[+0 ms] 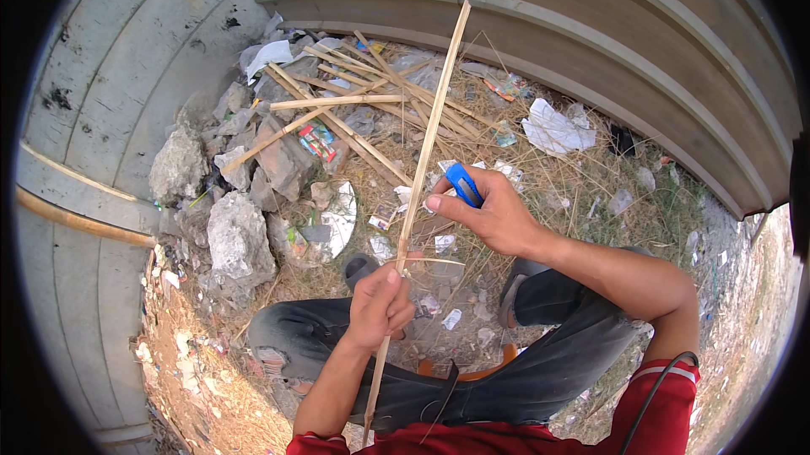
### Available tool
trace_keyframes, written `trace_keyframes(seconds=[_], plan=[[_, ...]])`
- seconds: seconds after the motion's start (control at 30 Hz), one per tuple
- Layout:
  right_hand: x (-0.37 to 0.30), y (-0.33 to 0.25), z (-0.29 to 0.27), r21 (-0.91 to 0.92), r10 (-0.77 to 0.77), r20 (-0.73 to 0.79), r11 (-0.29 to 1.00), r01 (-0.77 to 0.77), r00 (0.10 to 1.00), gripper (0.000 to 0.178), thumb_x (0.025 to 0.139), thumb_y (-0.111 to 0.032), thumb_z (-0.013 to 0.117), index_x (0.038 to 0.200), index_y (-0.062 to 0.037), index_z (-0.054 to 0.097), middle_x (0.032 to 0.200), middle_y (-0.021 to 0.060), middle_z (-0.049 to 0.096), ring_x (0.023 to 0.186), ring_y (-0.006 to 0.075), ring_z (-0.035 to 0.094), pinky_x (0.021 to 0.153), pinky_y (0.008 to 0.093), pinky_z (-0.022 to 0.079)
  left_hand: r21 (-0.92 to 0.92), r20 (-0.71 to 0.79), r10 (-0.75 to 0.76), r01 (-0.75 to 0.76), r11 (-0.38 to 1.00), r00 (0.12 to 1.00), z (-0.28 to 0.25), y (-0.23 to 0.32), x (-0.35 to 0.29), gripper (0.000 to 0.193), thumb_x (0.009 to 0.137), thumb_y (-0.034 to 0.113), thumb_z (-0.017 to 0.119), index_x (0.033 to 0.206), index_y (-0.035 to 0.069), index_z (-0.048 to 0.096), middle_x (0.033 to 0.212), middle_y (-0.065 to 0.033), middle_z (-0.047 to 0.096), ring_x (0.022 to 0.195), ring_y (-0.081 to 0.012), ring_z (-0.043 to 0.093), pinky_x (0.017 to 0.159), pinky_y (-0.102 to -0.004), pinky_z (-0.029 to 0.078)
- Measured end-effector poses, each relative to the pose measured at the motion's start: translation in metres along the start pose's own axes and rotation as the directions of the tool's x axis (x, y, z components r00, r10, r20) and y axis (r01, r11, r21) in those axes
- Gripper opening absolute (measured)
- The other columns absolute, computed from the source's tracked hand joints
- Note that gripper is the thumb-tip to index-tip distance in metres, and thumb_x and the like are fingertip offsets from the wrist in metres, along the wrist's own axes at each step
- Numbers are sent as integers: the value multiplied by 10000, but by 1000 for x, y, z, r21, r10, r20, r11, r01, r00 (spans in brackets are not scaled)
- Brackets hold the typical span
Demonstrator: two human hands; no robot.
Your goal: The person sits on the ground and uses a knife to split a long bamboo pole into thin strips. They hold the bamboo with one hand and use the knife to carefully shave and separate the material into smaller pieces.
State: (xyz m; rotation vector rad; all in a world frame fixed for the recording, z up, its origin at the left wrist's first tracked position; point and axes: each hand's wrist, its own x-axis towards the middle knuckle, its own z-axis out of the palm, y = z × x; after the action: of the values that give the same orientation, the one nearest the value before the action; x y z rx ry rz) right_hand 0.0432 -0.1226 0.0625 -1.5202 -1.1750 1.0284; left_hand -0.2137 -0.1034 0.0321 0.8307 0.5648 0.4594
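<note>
My left hand is closed round a long, pale strip of split bamboo. The strip slants up and away from my lap, its far end above the litter on the ground. In my right hand is a blue utility knife, gripped just right of the strip. Its blade cannot be made out, and whether my right thumb touches the strip I cannot tell. A thin curled sliver sticks out to the right beside my left fingers.
More bamboo strips lie in a loose pile ahead, with rough rocks to their left. A corrugated metal wall closes the far side, and grey panels stand at the left. Paper scraps and dry grass litter the ground.
</note>
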Motion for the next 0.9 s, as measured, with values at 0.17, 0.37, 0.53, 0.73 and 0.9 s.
trace_keyframes(seconds=[0.17, 0.37, 0.53, 0.73, 0.9], plan=[[-5, -18, 2, -107, 42, 116, 994, -30, 992, 394, 852, -418, 845, 910, -43, 739, 588, -16, 513, 559, 69, 476, 516, 295, 367, 187, -12, 61, -57, 981, 998, -1, -13, 6, 497, 1129, 325, 448, 1495, -11, 470, 608, 38, 335, 416, -44, 280, 401, -226, 262], [-11, -8, 1, -287, -99, 225, 944, 163, 969, 298, 857, -316, 829, 822, -35, 734, 563, 40, 574, 540, 85, 540, 523, 307, 419, 204, -95, 115, -93, 975, 989, -4, -13, 10, 499, 1133, 327, 438, 1498, -13, 473, 608, 33, 345, 412, -52, 298, 401, -233, 268], [0, -7, -11, -162, 26, -7, 986, -27, 1000, 245, 896, -274, 829, 862, -47, 747, 581, -44, 522, 546, 42, 429, 494, 275, 339, 185, -90, 96, -78, 980, 991, -4, -12, 7, 509, 1136, 332, 426, 1502, -20, 465, 606, 35, 345, 407, -51, 301, 399, -235, 270], [-3, -13, -8, -216, 6, 63, 976, 7, 998, 329, 845, -331, 833, 902, -25, 727, 609, 66, 578, 584, 126, 570, 555, 333, 444, 186, -69, 81, -67, 980, 994, -3, -13, 8, 522, 1138, 342, 416, 1507, -25, 458, 605, 35, 350, 408, -48, 300, 401, -231, 260], [-10, 7, 6, -255, -225, 242, 924, 285, 944, 296, 857, -303, 846, 931, -33, 751, 595, 63, 573, 547, 155, 523, 548, 359, 445, 155, -92, 85, -70, 985, 992, 6, -11, 9, 491, 1141, 264, 426, 1511, -58, 439, 625, 45, 354, 454, -40, 294, 439, -227, 251]])
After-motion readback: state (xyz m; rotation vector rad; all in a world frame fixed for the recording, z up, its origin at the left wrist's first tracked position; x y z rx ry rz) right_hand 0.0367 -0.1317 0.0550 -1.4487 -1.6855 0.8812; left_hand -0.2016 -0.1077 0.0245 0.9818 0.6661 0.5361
